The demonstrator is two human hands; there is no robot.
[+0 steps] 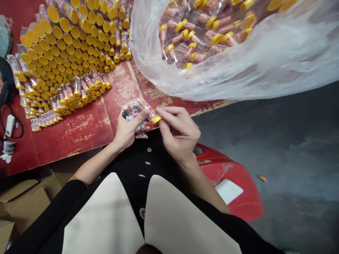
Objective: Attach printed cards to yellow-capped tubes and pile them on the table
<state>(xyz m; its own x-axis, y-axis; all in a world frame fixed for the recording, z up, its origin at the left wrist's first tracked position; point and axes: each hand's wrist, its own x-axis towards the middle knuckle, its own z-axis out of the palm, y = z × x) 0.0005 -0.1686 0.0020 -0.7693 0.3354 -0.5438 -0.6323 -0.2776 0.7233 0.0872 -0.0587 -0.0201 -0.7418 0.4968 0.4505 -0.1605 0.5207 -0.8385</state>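
My left hand (129, 127) is closed around a small stack of printed picture cards (131, 110), with more card edges showing under the palm. A clear labelled tube with a yellow cap (150, 113) lies across the cards. My right hand (178, 131) pinches the tube at its yellow cap end. Both hands meet just above the near edge of the worn red table (87, 130), in front of my black and cream clothing.
Several yellow-capped tubes (66, 53) are stacked in rows on the table's left. A big clear plastic bag (238, 53) of loose tubes rests at the upper right. A red stool (233, 183) and grey floor lie right; cardboard boxes (23, 201) lower left; a cable and small device (10, 125) far left.
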